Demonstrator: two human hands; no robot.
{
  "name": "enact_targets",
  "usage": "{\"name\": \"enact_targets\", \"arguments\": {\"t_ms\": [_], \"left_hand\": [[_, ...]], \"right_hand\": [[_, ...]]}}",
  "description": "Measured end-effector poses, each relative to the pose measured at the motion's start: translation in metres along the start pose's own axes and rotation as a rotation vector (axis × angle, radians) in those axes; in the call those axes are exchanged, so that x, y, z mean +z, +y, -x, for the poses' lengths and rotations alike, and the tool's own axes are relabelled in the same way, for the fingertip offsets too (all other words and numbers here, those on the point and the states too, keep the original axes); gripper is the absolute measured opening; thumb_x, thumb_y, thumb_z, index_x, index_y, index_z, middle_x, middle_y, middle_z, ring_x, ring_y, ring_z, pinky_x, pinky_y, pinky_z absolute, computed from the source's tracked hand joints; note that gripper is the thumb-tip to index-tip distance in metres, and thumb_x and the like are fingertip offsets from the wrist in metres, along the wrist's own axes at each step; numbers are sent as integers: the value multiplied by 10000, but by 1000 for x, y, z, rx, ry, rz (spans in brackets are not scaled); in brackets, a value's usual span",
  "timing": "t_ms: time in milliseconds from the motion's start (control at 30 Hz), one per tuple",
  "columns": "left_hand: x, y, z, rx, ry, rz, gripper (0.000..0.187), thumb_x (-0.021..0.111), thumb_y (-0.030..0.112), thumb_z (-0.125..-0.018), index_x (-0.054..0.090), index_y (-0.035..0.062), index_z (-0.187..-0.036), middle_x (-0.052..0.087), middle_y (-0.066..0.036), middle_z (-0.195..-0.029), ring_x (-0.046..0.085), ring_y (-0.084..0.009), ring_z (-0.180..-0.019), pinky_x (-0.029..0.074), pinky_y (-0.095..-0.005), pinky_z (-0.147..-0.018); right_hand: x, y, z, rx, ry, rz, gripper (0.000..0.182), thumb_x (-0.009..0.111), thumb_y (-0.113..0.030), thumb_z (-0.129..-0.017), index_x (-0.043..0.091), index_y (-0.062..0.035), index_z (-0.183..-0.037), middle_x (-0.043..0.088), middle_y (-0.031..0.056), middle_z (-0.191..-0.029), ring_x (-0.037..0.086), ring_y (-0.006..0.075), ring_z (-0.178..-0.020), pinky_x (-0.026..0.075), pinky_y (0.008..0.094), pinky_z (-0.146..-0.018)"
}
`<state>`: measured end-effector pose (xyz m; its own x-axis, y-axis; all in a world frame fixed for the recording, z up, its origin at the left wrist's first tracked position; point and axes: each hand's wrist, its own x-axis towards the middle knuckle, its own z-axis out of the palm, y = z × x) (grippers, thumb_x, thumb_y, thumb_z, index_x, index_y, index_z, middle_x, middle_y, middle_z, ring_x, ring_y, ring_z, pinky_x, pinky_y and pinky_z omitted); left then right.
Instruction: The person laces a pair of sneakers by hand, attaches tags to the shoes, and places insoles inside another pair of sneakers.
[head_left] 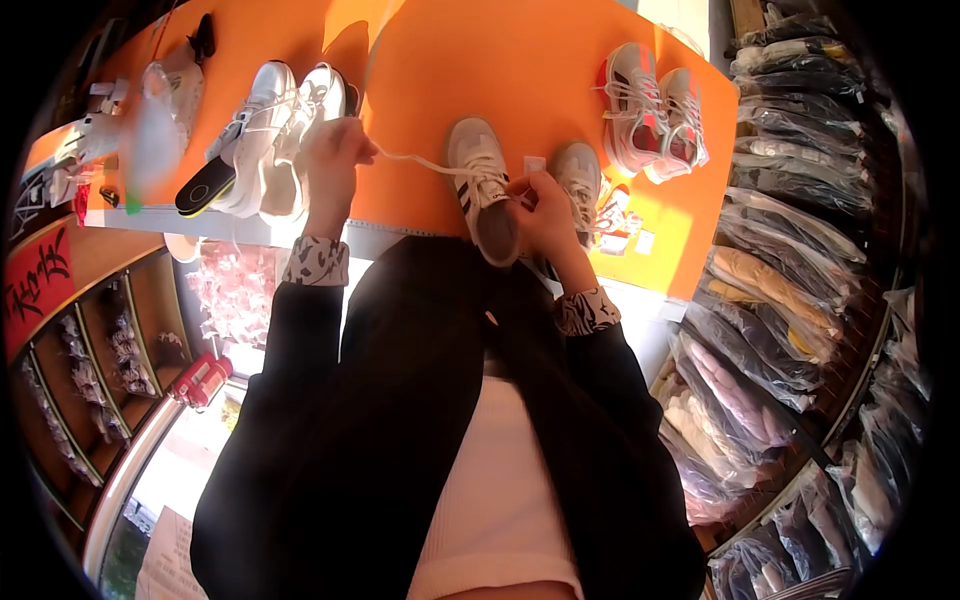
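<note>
In the head view a white sneaker with dark stripes (470, 145) stands near the front edge of the orange table (480, 60), toe pointing away from me. My left hand (335, 160) is closed on a pale shoelace (415, 160), pulled out leftward from the sneaker. At the sneaker's opening my right hand (547, 215) has its fingers pinched by the laces and tongue; what lies between them is too small to make out. A matching sneaker (577, 180) sits just right of it, partly behind my right hand.
White sneakers (265, 115) and a black insole (205, 188) lie left of my left hand. A white and red-pink pair (635, 105) stands back right. Clear plastic bags (165, 120) lie far left. Bagged garments (790, 240) hang right; a shelf (110, 350) stands at lower left.
</note>
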<state>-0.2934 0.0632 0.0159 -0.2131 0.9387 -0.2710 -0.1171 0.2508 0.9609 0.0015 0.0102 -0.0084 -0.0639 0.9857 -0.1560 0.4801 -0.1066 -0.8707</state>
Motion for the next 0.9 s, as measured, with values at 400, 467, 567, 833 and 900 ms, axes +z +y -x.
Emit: {"name": "enact_targets", "arguments": {"t_ms": [400,467,567,833,900], "left_hand": [[80,-63,56,332,-274,-737,89,633,86,-768,668,16,-809,660,-158,-794,639,-339,-742,508,-405,-667],[80,-62,54,406,-301,-778,83,625,100,-776,660,25,-773,658,-146,-794,642,-330,-754,509,-415,-669],[83,-45,57,402,-340,-831,73,618,24,-757,673,0,-797,644,-177,-780,630,-350,-733,503,-408,-668],[81,-91,46,142,-297,-520,158,605,164,-844,682,28,-824,670,-136,-809,663,-252,-752,519,-372,-650],[79,-94,44,-157,-272,-258,181,608,185,-863,688,23,-845,675,-136,-809,667,-221,-742,518,-351,-642]], "right_hand": [[-18,-40,-25,-506,218,354,114,677,-18,-661,656,-71,-760,598,86,-904,548,285,-912,420,409,-782],[4,-31,-13,-474,6,488,45,706,-99,-685,684,-90,-722,598,40,-856,555,245,-878,385,397,-798],[30,-14,-8,-445,77,515,10,676,-103,-649,668,-100,-655,576,34,-833,539,240,-870,359,402,-768],[35,-16,-7,-359,106,445,33,674,-102,-679,694,-104,-706,563,35,-835,527,246,-882,360,406,-765],[39,-15,-4,-357,86,426,32,668,-112,-695,686,-108,-721,562,40,-869,517,251,-905,352,407,-782]]}}
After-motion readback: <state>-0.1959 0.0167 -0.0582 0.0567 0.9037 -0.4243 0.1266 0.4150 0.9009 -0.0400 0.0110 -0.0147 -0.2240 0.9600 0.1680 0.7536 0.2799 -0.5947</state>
